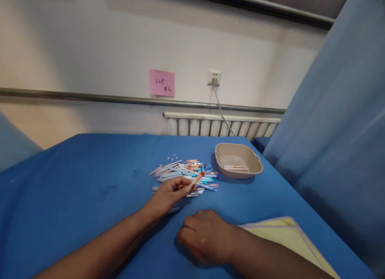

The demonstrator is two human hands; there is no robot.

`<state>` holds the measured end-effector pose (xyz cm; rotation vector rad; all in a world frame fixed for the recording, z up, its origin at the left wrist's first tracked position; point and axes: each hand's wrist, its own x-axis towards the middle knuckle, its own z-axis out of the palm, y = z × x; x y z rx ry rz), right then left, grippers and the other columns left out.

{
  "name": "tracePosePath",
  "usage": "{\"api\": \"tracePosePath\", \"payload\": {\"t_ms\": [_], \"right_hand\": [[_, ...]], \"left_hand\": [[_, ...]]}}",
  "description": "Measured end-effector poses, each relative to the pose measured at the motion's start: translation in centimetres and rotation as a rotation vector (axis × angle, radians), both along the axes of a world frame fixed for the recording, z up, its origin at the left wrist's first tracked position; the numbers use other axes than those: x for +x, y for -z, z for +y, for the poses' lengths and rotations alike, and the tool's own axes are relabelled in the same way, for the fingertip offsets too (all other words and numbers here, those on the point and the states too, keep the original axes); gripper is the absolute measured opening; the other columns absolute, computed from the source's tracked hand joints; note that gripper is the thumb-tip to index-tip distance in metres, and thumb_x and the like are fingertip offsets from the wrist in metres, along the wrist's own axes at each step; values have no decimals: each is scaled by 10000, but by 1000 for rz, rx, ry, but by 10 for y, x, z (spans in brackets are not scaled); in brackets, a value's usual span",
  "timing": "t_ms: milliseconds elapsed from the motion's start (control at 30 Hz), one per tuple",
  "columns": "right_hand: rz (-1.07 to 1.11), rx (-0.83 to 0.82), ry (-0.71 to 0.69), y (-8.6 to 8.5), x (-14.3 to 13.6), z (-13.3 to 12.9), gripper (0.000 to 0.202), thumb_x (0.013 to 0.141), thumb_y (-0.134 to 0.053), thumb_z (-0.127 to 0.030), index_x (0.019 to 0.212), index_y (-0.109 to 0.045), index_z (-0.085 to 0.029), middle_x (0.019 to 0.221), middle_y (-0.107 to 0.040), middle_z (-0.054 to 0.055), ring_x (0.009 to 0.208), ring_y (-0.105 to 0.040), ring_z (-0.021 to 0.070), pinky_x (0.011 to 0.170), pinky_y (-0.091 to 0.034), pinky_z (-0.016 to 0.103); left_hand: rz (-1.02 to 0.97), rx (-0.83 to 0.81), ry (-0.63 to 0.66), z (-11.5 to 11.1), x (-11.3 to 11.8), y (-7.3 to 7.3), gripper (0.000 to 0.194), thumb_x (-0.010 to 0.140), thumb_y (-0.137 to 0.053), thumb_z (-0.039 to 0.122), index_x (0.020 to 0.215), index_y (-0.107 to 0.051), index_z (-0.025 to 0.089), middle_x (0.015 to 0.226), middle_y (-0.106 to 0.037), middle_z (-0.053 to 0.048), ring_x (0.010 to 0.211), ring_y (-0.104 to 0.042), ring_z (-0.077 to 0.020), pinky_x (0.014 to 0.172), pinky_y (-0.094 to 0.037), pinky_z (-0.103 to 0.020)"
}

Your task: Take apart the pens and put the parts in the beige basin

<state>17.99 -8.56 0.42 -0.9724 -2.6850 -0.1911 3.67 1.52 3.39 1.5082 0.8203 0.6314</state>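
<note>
My left hand [173, 193] pinches a short orange pen part [197, 178] with a brownish-red end, held above the pile. Under and behind it spreads a heap of pens and pen parts [171, 175] in white, pale blue, turquoise and pink. Nearer to me, my right hand [207, 237] is curled into a fist low over the blue cover. Its fingers face down and away, so whatever they hold, if anything, is hidden. A beige plastic basin [237, 175] stands beyond the heap to the right, with a few pinkish pens [235, 168] lying in it.
A yellow cloth with a purple edge [279, 227] lies partly under my right forearm. Blue cloth [75, 182] covers the table. Tiny white bits [172, 157] lie behind the heap. A radiator [207, 125], plugged socket [214, 77] and pink note [162, 83] line the wall; a blue curtain [339, 110] hangs right.
</note>
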Motion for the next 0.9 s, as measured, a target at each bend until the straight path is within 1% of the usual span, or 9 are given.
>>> {"api": "tracePosePath", "payload": {"t_ms": [100, 167, 233, 300, 433, 567, 700, 800, 900], "right_hand": [[-22, -47, 8, -2, 3, 8, 111, 837, -465, -250, 848, -560, -195, 762, -617, 2, 609, -531, 143, 519, -354, 260], [-4, -71, 26, -4, 7, 13, 141, 854, -444, -265, 866, -567, -197, 767, -628, 4, 619, -545, 144, 518, -364, 252], [38, -86, 55, -4, 12, 18, 175, 877, -416, -285, 874, -569, -201, 776, -634, 2, 634, -555, 143, 526, -373, 247], [81, -95, 73, -3, 18, 23, 198, 893, -399, -298, 870, -569, -200, 798, -641, 1, 667, -568, 142, 551, -390, 243], [123, -125, 95, -2, 26, 30, 202, 894, -405, -303, 866, -573, -194, 832, -653, 1, 700, -588, 140, 567, -416, 234], [134, -134, 102, -2, 29, 33, 226, 895, -388, -308, 855, -579, -193, 844, -663, -7, 703, -604, 151, 529, -428, 236], [141, -146, 87, 1, 28, 36, 245, 903, -375, -305, 868, -589, -191, 876, -670, 4, 712, -619, 164, 499, -442, 247], [127, -193, 81, 1, 28, 38, 217, 886, -410, -291, 857, -596, -184, 900, -679, 17, 710, -628, 171, 479, -444, 246], [136, -262, 87, -1, 28, 39, 186, 867, -450, -272, 844, -606, -174, 911, -690, 33, 717, -635, 183, 494, -456, 251]], "left_hand": [[106, 267, 63, 21, 36, -26, 299, 741, -641, 427, 845, -667, 148, 790, -647, -19, 737, -562, -155, 672, -416, -250], [188, 395, 75, 34, 66, -40, 328, 740, -624, 436, 881, -679, 145, 714, -630, -6, 659, -540, -146, 602, -402, -242], [268, 513, 80, 47, 99, -49, 345, 751, -597, 432, 909, -685, 138, 642, -608, 7, 580, -507, -132, 542, -382, -235], [331, 661, 117, 58, 132, -52, 319, 781, -561, 391, 918, -687, 131, 642, -607, 10, 571, -505, -124, 543, -387, -231], [380, 739, 188, 79, 190, -45, 246, 800, -549, 316, 899, -681, 135, 769, -657, -11, 681, -555, -138, 616, -419, -230], [507, 818, 240, 94, 225, -30, 212, 801, -559, 297, 903, -679, 156, 830, -682, -30, 759, -582, -166, 675, -423, -249], [678, 895, 282, 102, 237, -18, 163, 764, -601, 261, 872, -693, 182, 843, -699, -52, 830, -605, -211, 752, -414, -292], [797, 938, 312, 103, 238, -10, 137, 747, -613, 218, 845, -700, 179, 848, -704, -81, 880, -611, -252, 823, -398, -347], [898, 958, 343, 101, 239, -3, 108, 772, -610, 201, 829, -695, 164, 869, -694, -101, 922, -607, -271, 884, -385, -398]]}}
